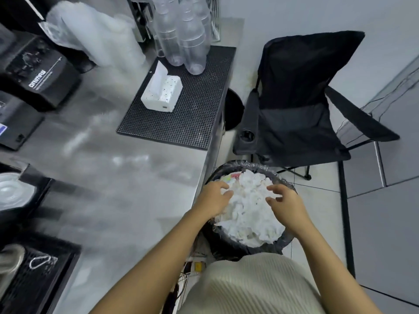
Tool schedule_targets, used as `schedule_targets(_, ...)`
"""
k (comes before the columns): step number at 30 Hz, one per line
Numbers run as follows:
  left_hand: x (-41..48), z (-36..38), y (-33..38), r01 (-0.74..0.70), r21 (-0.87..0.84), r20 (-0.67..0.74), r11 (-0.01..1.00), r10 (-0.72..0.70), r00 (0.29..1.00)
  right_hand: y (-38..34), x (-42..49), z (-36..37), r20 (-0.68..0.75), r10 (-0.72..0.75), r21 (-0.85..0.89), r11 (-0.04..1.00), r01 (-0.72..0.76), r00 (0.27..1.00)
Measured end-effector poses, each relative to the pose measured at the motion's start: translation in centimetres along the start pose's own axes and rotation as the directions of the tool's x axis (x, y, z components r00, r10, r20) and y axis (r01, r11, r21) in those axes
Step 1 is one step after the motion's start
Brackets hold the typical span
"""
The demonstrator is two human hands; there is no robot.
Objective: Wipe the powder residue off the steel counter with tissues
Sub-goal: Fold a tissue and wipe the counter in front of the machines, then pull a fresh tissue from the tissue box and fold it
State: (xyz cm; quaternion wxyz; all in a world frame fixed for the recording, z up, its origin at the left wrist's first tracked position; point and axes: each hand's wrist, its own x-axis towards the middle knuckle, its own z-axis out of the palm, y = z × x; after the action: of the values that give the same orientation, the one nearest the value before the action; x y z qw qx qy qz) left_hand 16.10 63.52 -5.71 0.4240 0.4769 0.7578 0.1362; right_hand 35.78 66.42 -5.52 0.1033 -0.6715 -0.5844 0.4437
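Both hands off the table, over the bin point(287, 240), which stands on the floor at 5 o'clock of the frame, just beside the table's right edge.

Left hand point(214, 197): fingers spread and loosely bent, tips at the 9 o'clock edge of the crumpled tissues point(247, 211) filling the bin. Nothing pinched that I can see. Touching the pile or just above it: can't tell.

Right hand point(286, 203): same posture, fingers apart and half-curled, over the 3 o'clock side of the pile. Holding nothing.

Tissues heaped up to the bin rim, black liner showing round them.

Table point(108, 184): steel, blurred. Pale streaks around centre frame; residue or glare, can't tell.

Tissue box point(162, 92): white, one sheet sticking up, at 11 o'clock from the hands, well apart from them. It sits on a black mat point(188, 123) at the table's far right corner.

Clear plastic cups point(181, 35): stacked, at 12 o'clock on the mat, just behind the box.

Black machine point(38, 71) at 10 o'clock on the table. Black tray point(45, 275) at 8 o'clock.

Black folding chair point(306, 98) on the floor at 2 o'clock, near the bin.
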Motion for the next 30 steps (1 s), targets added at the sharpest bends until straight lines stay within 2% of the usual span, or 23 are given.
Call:
schedule_targets(4,-0.6,-2.5,0.6,0.0,-0.2,-0.075,0.98,-0.016,0.997,-1.4,0.3,0.4,-0.007,-0.084,0.02,0.996,0.084,0.996)
schedule_targets(7,-1.4,-5.0,2.0,-0.056,-0.363,-0.17,0.93,-0.007,0.985,-3.5,0.5,1.4,-0.031,-0.195,0.105,0.975,0.197,0.98)
schedule_targets(11,-1.9,-9.0,3.3,-0.174,-0.484,-0.323,0.858,0.009,0.946,-8.0,1.1,2.7,-0.151,-0.379,0.257,0.877,0.406,0.913)
schedule_targets(15,-1.3,-12.2,2.9,-0.221,-0.558,-0.427,0.8,-0.049,0.903,-12.5,2.9,4.1,-0.231,-0.473,0.351,0.775,0.526,0.851)
schedule_targets(20,0.4,-14.7,0.7,-0.209,-0.601,-0.497,0.771,-0.156,0.854,-18.9,8.8,6.1,-0.179,-0.637,0.204,0.722,0.662,0.75)
schedule_targets(26,3.2,-16.1,-1.3,-0.211,-0.646,-0.556,0.734,-0.263,0.788,-26.3,18.7,10.0,0.076,-0.694,-0.042,0.715,0.698,0.716)
schedule_targets(28,4.3,-16.6,-1.4,-0.211,-0.662,-0.559,0.719,-0.287,0.778,-27.5,20.6,11.2,0.105,-0.705,-0.024,0.703,0.71,0.702)
schedule_targets(30,5.5,-17.2,-1.5,-0.216,-0.677,-0.565,0.703,-0.308,0.766,-27.9,21.5,12.3,0.084,-0.69,0.026,0.723,0.69,0.719)
